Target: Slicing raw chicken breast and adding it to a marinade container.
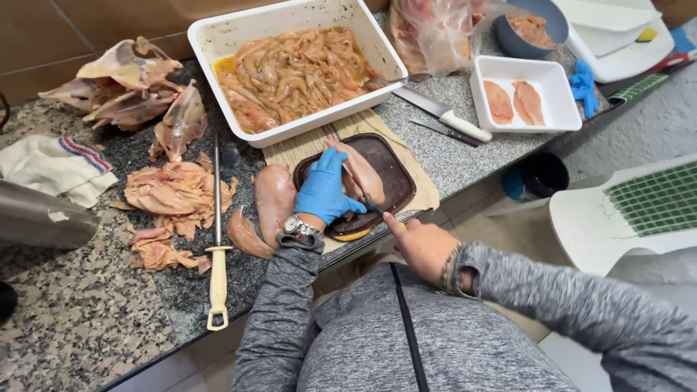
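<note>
My left hand (324,188), in a blue glove, presses flat on a raw chicken breast piece (361,172) lying on a dark brown cutting board (393,181). My bare right hand (423,243) grips a knife (361,190) whose thin blade runs up along the meat beside the gloved fingers. Another whole chicken breast (274,202) lies just left of the board on the granite counter (87,319).
A white tub of marinated chicken strips (294,69) sits behind the board. A sharpening steel (217,239), skin scraps (174,196) and carcasses (131,83) lie left. A white tray with two fillets (524,94), a white-handled knife (443,112) and a bowl (530,29) are right.
</note>
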